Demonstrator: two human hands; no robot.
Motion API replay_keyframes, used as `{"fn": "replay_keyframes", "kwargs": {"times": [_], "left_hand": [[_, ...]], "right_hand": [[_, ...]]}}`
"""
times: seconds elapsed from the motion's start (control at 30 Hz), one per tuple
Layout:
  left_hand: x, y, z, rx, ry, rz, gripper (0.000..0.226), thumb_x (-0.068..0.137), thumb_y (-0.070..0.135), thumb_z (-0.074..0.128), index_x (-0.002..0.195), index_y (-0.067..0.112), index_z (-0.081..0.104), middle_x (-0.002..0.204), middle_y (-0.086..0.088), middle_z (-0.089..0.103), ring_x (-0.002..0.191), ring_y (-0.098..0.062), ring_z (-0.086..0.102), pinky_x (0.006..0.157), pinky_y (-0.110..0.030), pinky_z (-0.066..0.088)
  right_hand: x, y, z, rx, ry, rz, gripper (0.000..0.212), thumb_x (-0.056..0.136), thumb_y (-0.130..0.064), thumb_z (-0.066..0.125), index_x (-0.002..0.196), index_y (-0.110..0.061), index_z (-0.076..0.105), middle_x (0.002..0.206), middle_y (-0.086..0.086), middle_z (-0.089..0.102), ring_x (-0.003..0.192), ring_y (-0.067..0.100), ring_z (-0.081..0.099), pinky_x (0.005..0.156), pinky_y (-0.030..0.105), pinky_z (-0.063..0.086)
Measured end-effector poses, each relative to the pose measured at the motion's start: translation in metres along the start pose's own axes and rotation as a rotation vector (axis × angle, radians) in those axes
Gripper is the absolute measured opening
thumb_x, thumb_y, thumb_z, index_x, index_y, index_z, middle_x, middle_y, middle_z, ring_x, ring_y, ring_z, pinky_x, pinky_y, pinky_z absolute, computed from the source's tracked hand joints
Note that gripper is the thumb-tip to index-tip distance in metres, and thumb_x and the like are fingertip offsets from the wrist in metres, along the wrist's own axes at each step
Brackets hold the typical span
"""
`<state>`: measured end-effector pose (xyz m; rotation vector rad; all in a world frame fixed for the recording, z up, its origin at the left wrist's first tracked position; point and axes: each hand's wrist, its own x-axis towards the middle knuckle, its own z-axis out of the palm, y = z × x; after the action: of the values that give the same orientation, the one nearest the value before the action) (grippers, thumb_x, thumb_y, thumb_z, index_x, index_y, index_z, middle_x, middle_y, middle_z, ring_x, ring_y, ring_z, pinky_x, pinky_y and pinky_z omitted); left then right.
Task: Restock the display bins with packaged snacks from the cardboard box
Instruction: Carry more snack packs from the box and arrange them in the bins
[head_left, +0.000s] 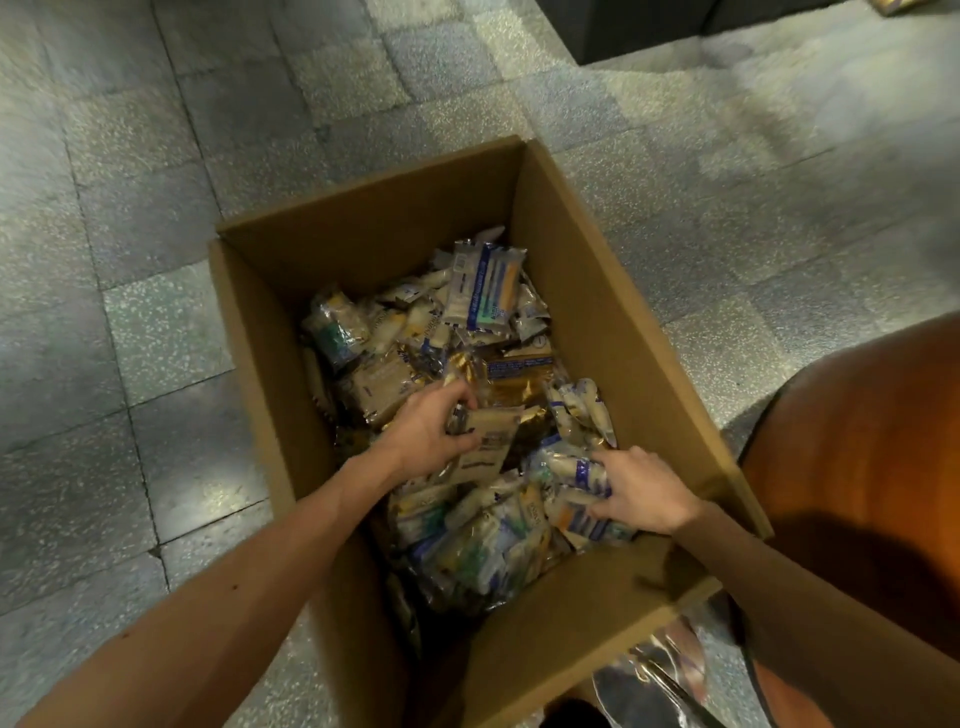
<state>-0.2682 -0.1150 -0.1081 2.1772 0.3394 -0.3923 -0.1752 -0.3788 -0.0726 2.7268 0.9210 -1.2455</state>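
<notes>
Inside the cardboard box (363, 249), the left hand (428, 434) pinches a tan snack packet (491, 439); to its right, the right hand (641, 491) grips clear blue-striped packets (574, 473)

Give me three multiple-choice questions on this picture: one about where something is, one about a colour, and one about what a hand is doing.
1. Where does the cardboard box stand?
A. on a table
B. on the tiled floor
C. on a shelf

2. What colour is the packet that the left hand grips?
A. tan
B. red
C. black

3. What is the right hand doing?
A. hanging idle outside the box
B. gripping clear blue-printed packets inside the box
C. pressing flat on the floor

Answers:
1 B, grey tiles surround the box.
2 A, the wrapper is beige-tan.
3 B, its fingers curl round packets near the box's right wall.
</notes>
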Motion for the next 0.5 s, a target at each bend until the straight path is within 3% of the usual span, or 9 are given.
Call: {"fn": "replay_keyframes", "kwargs": {"times": [0.1,0.2,0.37,0.5], "left_hand": [[-0.024,0.021,-0.024,0.019,0.007,0.073,0.036,0.081,0.032,0.078,0.095,0.044,0.047,0.113,0.012,0.055,0.107,-0.011,0.052,0.092,-0.042,0.05],[-0.054,0.044,-0.049,0.023,0.04,0.155,0.035,0.08,0.03,0.081,0.097,0.036,0.051,0.113,0.011,0.059,0.107,-0.01,0.055,0.092,-0.04,0.05],[-0.135,0.081,-0.086,-0.011,0.123,0.183,0.036,0.079,0.029,0.082,0.09,0.039,0.049,0.114,0.013,0.061,0.106,-0.004,0.057,0.086,-0.036,0.052],[-0.222,0.099,-0.105,-0.203,0.244,0.167,0.033,0.077,0.029,0.084,0.095,0.026,0.056,0.107,0.002,0.066,0.093,-0.012,0.069,0.068,-0.036,0.061]], "right_hand": [[-0.034,-0.011,-0.014,0.117,0.102,0.058,0.046,0.082,-0.043,0.078,0.122,-0.024,0.064,0.091,-0.002,0.074,0.078,0.013,0.07,0.076,0.032,0.058],[-0.066,-0.02,-0.025,0.218,0.15,0.078,0.032,0.076,-0.04,0.083,0.101,-0.027,0.068,0.09,-0.007,0.074,0.08,0.008,0.07,0.072,0.029,0.057],[-0.117,-0.041,-0.042,0.423,0.184,0.018,0.03,0.068,-0.03,0.091,0.089,-0.029,0.069,0.083,-0.018,0.075,0.074,-0.009,0.067,0.072,0.022,0.055],[-0.145,-0.065,-0.046,0.605,0.209,-0.082,0.032,0.066,-0.025,0.093,0.09,-0.023,0.073,0.085,-0.013,0.077,0.082,0.001,0.072,0.078,0.026,0.055]]}}
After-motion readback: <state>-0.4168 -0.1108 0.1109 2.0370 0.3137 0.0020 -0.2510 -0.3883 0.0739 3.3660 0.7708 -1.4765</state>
